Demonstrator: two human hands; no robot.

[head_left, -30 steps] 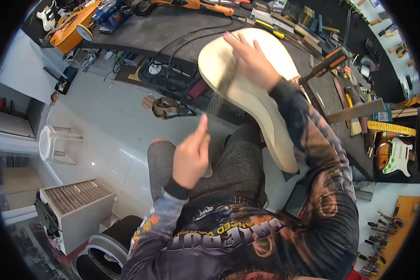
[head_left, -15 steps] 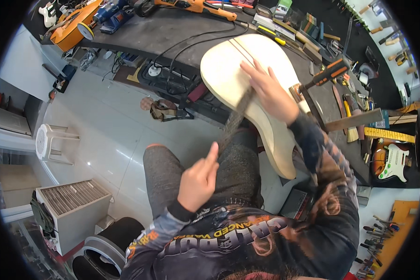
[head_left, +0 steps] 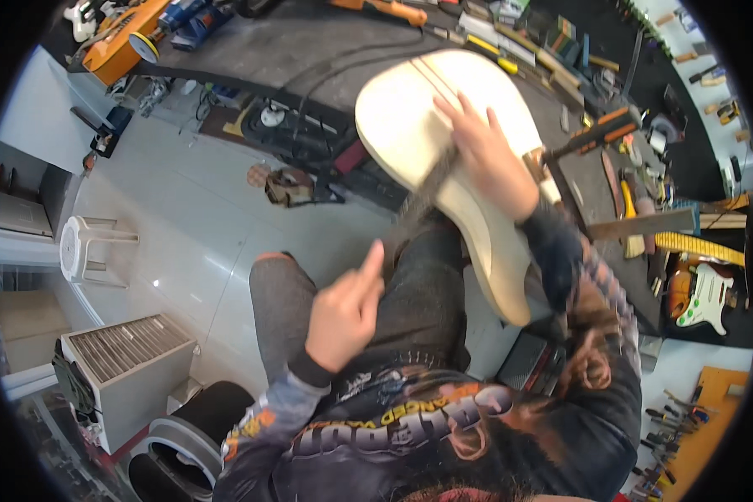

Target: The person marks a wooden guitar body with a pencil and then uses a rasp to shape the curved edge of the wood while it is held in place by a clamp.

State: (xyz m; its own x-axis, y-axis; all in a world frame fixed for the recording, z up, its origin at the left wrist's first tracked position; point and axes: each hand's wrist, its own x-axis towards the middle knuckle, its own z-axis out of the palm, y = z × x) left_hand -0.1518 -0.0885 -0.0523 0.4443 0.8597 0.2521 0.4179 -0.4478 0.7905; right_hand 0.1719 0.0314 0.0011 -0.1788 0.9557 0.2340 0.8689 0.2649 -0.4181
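Guitar body [head_left: 410, 125] under right hand [head_left: 489, 159]

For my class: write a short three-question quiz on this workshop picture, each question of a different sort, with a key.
1. True or false: the right hand rests on the pale unfinished guitar body.
2. Multiple choice: the dark strip runs from the left hand up to
A. the white plastic stool
B. the right hand on the guitar body
C. the finished red guitar
3. Fill in: the guitar body leans on the person's ____, beside the workbench.

Key
1. True
2. B
3. lap (right thigh)
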